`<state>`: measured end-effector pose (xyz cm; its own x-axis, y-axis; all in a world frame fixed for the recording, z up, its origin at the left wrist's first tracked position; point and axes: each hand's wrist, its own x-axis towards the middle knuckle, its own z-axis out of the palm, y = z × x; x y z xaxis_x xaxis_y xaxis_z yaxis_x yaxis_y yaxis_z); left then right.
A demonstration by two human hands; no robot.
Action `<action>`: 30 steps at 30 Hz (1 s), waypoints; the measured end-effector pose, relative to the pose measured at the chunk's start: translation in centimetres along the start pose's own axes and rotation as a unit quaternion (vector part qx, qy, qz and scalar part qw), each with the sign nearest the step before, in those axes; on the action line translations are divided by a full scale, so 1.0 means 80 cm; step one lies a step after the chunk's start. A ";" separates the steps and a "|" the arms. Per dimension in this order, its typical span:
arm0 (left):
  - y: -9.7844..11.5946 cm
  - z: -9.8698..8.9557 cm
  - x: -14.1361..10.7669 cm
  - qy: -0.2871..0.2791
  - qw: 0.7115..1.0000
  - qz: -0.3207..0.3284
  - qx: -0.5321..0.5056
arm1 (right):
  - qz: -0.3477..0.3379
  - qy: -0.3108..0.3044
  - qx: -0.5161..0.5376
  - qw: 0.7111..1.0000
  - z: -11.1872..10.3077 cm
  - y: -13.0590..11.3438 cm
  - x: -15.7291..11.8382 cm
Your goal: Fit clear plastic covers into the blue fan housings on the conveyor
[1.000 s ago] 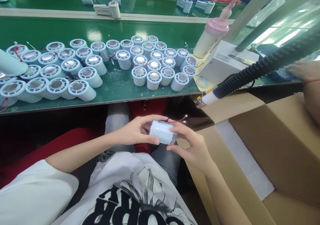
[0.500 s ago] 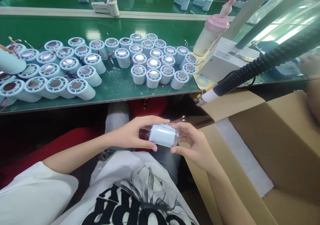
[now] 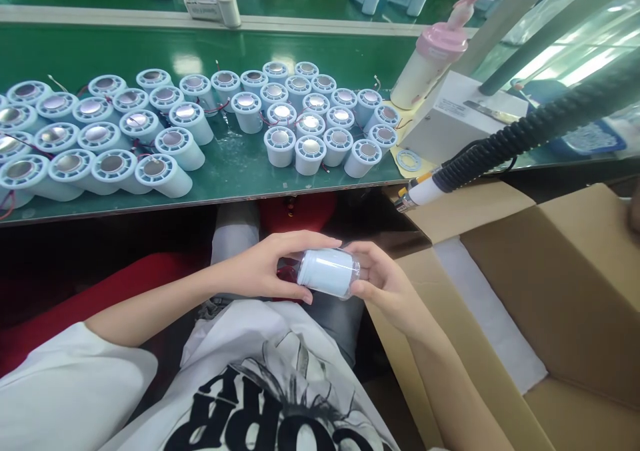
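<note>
At 9 to 10 o'clock, a crowd of pale cylinders (image 3: 115, 171) lies tipped on the green bench (image 3: 225, 171), metal discs facing up; a second cluster (image 3: 310, 147) stands upright at about 12 o'clock. Below the bench edge, over the lap, the left hand (image 3: 265, 271) curls around the left end of a single pale cylinder (image 3: 327, 272), thumb under, fingers arched over the top, closed on it. The cylinder lies on its side, near frame centre, held between both hands. The right hand (image 3: 387, 284) grips its right end, thumb and fingertips pinched against the cap. At 1 o'clock a pink-capped bottle (image 3: 425, 64) stands beside a white box (image 3: 460, 121). A black coiled hose (image 3: 520, 137) with a white nozzle hangs at 2 o'clock. An open cardboard carton (image 3: 550, 291) fills 3 to 5 o'clock.
</note>
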<state>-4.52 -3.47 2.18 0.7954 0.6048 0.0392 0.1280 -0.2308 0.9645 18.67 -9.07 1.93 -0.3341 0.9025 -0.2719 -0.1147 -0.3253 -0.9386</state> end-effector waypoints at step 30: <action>-0.009 -0.004 0.005 -0.005 0.996 0.091 0.018 | 0.223 -0.066 0.152 0.961 0.015 0.007 0.015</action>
<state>-4.48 -2.85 1.56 0.8135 0.5425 0.2093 0.0019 -0.3625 0.9320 17.06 -8.51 1.38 -0.5267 0.6178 -0.5839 -0.1948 -0.7563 -0.6245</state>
